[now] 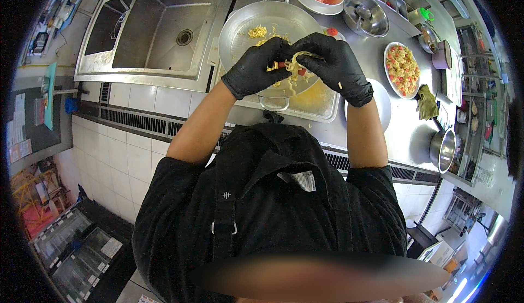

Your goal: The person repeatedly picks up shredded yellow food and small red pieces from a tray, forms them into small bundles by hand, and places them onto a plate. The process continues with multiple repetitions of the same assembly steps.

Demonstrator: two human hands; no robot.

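Note:
Both my hands wear black gloves and meet over a wide two-handled metal pan (232, 33). My left hand (257, 69) is closed, its fingertips pinching a red piece wrapped in noodles. My right hand (337, 66) is closed on the yellow noodles (296, 69), and some strands dangle below the fingers. Loose yellow noodles (257, 32) lie in the pan. Partly under the pan is a shallow metal tray (329, 109) with yellow liquid in it. To the right, a white plate (394, 91) carries a heap of noodle-covered red pieces.
A metal sink (164, 36) is at the left. Behind the pan stand a white bowl (301, 2) with pink contents and a steel bowl (376, 16). A white plate (383, 112) sits beneath my right forearm. Farther right are a green cloth (427, 103) and another steel bowl (443, 150).

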